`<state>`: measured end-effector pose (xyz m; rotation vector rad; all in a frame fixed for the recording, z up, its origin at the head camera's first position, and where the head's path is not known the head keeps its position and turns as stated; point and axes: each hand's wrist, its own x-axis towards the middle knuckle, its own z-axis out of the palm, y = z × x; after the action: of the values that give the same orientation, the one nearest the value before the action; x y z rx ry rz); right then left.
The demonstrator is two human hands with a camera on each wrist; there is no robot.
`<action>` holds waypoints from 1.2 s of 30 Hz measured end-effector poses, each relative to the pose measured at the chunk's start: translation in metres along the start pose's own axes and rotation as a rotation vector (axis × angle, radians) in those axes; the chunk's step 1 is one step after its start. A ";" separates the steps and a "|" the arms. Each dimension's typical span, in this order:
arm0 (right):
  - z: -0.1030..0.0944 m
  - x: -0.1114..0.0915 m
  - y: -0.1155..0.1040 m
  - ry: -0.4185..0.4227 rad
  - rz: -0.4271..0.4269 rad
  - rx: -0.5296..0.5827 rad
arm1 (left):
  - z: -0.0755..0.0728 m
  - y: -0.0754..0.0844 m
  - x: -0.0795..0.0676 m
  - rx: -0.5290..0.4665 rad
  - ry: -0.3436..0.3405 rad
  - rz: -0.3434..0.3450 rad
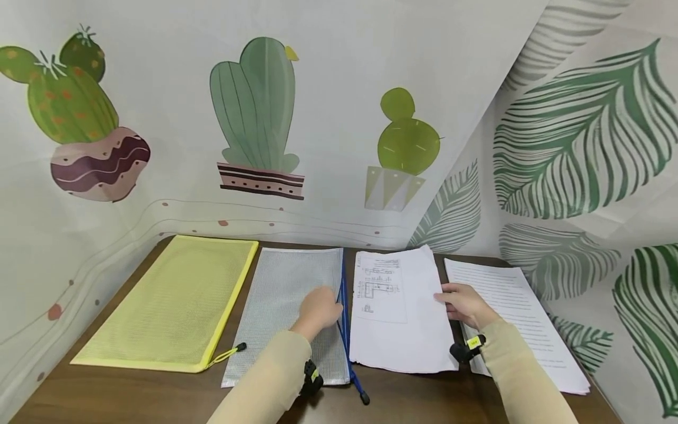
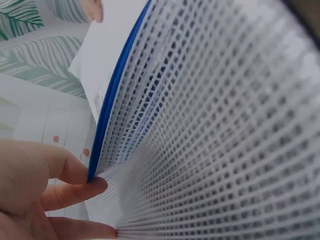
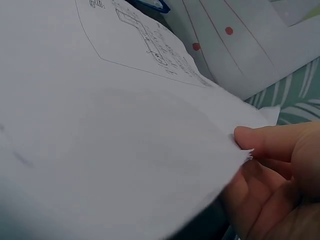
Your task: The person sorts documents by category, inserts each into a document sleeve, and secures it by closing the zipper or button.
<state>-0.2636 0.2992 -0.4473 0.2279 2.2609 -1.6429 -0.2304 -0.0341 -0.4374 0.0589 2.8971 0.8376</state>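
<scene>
A mesh zipper pouch [image 1: 286, 294] with a blue zipper edge [image 1: 345, 294] lies left of centre on the table. My left hand [image 1: 320, 307] pinches the pouch's blue edge between thumb and forefinger; in the left wrist view that edge [image 2: 117, 75] is lifted and the white mesh [image 2: 200, 125] bows beneath it. To its right is a stack of paper [image 1: 418, 318] with a printed line drawing on the top sheet. My right hand [image 1: 466, 303] grips the stack's right edge, thumb on top and fingers underneath, as the paper [image 3: 140, 135] shows in the right wrist view.
A yellow mesh zipper pouch [image 1: 175, 303] with a yellow pull cord lies at the far left. Another stack of printed sheets [image 1: 529, 330] rests at the right, partly under my right wrist. Behind the brown table [image 1: 413, 397] stands a wall covering with cactus and leaf prints.
</scene>
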 end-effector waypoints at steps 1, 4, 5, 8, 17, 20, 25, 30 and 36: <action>-0.001 -0.001 0.000 0.010 0.000 -0.008 | -0.001 -0.001 -0.001 -0.012 0.005 0.005; -0.003 -0.004 -0.001 0.028 -0.004 -0.013 | -0.003 -0.004 -0.005 -0.039 0.014 0.039; -0.004 -0.005 -0.002 0.030 -0.008 -0.009 | -0.004 -0.006 -0.005 -0.047 0.013 0.052; -0.007 -0.006 -0.002 0.019 -0.021 0.066 | -0.007 -0.009 -0.006 -0.065 -0.008 0.095; -0.009 -0.009 -0.004 -0.024 -0.046 0.259 | -0.012 -0.017 -0.001 -0.090 -0.077 0.160; -0.006 -0.011 -0.006 -0.029 -0.045 0.289 | -0.013 -0.018 -0.002 -0.109 -0.069 0.144; 0.000 -0.014 -0.009 -0.037 -0.051 0.304 | -0.013 -0.019 -0.005 -0.180 -0.020 0.100; 0.005 -0.015 -0.010 -0.051 -0.070 0.306 | -0.011 -0.018 -0.004 -0.275 0.005 0.071; 0.006 -0.018 -0.015 -0.045 -0.080 0.272 | -0.007 -0.019 -0.001 -0.340 0.044 0.033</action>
<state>-0.2503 0.2899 -0.4295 0.1652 2.0326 -1.9762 -0.2302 -0.0537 -0.4416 0.0560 2.7538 1.3383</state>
